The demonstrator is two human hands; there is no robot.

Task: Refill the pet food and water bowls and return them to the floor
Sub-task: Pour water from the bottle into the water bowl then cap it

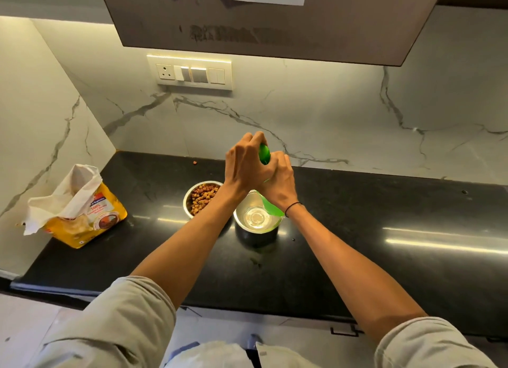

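Nearest the viewer, two forearms in rolled-up pale sleeves reach out over the black worktop (357, 224) and meet at a green bottle (264, 154) held above the bowls. The right hand (277, 185) has its fingers wrapped round the bottle's body, clamped on it. The left hand (247, 161) sits higher, its fingers curled over the top end, where a cap would be; the cap itself is hidden, so I cannot tell whether it is on or being turned.

The bottle's long axis runs roughly from 5 o'clock at its base up to 12 o'clock at its top, leaning slightly. Its lower end hangs over the far right rim of the water bowl (257, 219), a steel bowl that seems to hold a little clear liquid. That bowl lies directly below the right hand, at 6 o'clock from the fingers, so the right hand is the nearer one for pouring; by my judgement the coming move is a tip of the bottle mouth down toward 6 o'clock.

Just beside it at 10 o'clock stands the food bowl (202, 198), already filled with brown kibble. Well apart at 9 o'clock lies an opened yellow food bag (82, 211). One stray kibble piece (195, 162) rests by the marble wall.
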